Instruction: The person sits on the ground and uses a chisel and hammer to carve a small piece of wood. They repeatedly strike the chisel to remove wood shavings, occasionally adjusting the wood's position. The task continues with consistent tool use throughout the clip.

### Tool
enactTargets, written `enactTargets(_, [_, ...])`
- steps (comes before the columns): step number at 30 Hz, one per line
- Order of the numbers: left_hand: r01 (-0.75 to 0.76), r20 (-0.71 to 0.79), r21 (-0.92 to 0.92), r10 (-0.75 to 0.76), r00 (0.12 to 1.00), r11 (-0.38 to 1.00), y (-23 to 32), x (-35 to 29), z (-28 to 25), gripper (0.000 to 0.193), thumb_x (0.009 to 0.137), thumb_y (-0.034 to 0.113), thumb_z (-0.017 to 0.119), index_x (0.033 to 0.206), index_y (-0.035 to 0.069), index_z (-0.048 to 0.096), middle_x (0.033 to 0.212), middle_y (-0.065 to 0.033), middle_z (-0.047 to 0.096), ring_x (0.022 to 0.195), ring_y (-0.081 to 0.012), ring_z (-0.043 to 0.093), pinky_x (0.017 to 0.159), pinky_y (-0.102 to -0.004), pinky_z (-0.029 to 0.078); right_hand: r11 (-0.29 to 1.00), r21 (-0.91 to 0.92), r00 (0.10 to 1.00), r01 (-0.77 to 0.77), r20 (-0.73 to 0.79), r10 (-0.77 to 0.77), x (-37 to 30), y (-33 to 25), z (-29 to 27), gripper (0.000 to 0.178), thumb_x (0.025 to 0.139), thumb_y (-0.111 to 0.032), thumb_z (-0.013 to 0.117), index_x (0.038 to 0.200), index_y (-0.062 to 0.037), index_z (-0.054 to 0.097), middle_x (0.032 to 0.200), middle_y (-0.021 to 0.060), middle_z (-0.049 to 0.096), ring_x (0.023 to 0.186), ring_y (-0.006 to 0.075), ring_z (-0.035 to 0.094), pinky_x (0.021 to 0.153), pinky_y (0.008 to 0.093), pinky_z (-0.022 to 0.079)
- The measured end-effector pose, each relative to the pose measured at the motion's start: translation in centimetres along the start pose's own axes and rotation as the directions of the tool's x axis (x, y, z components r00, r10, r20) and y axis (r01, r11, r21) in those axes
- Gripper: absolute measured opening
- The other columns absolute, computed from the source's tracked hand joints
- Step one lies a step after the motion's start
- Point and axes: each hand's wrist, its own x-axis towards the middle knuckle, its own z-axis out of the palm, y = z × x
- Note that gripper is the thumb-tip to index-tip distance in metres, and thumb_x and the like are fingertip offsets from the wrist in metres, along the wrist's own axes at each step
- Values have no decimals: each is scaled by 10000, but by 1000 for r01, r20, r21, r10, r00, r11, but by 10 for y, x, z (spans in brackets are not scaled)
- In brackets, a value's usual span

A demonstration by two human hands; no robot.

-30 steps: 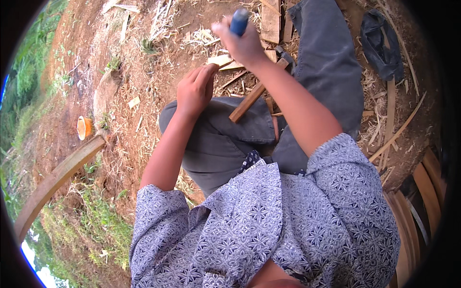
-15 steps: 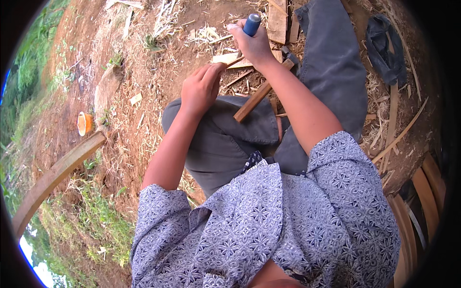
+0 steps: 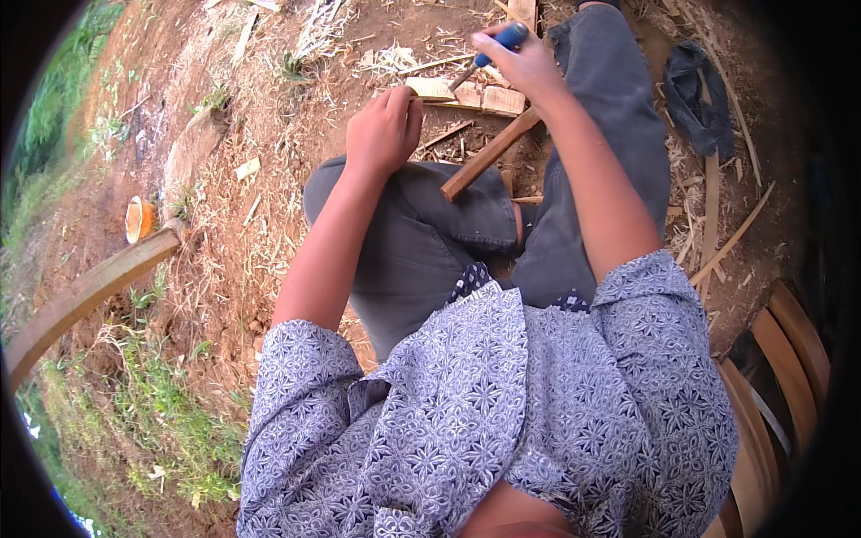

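Note:
A chisel with a blue handle [image 3: 509, 41] is gripped in my right hand [image 3: 527, 67], its metal blade slanting down to the left. The tip meets or hovers just over a pale wood block [image 3: 502, 100] lying on the ground; I cannot tell which. My left hand [image 3: 384, 130] is closed beside the block's left end, above my bent knee. From its fingers a thin wooden strip [image 3: 434, 98] seems to stick out along the block. Between my legs lies a hammer's wooden handle [image 3: 489, 157], its head hidden behind my right forearm.
Wood shavings and offcuts [image 3: 386, 59] litter the brown soil. An orange container [image 3: 139, 220] stands at the left near a curved timber [image 3: 90, 296]. A dark cloth or bag [image 3: 698, 99] lies at the right, with long boards [image 3: 789, 359] stacked at the lower right.
My right hand has moved right and tilted the chisel from nearly upright to slanting, exposing its blade and more of the block. My left hand stays closed by the block's left end.

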Motion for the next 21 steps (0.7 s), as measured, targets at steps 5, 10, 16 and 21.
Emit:
enactTargets(5, [-59,38,7,59,998,998,5,-2,-6,212,1003,306,620,1008,95,642,895,-122,718,776,-358,704,656,-476,559,970,-55,946,-235,216,241,-51,-14,-57,332,954,-248,727,1219,-48,728,896,1,678,695,66,584,631,232,509])
enactTargets(10, [-175,158,-19,176,972,984,-3,-14,-8,150,1013,226,553,1102,110,588,946,-135,717,833,-379,706,694,-499,562,886,-315,837,-340,329,438,-105,-7,-38,495,945,-193,667,1424,-81,613,993,71,698,649,97,614,591,268,535])
enactTargets(16, [-330,269,56,304,914,942,2,-12,0,99,999,167,512,1074,106,533,940,-141,716,855,-351,713,710,-493,560,874,-463,956,-151,155,247,-107,-6,-31,481,897,-268,664,1362,-150,681,1111,171,749,898,242,731,820,363,556])
enactTargets(21, [-288,286,72,257,923,955,-1,-15,-2,105,980,128,494,1077,90,510,952,-159,715,880,-379,706,721,-512,552,680,-716,947,156,304,103,-94,-32,-22,422,880,-265,637,1285,-199,735,1174,155,740,1064,333,711,933,416,549])
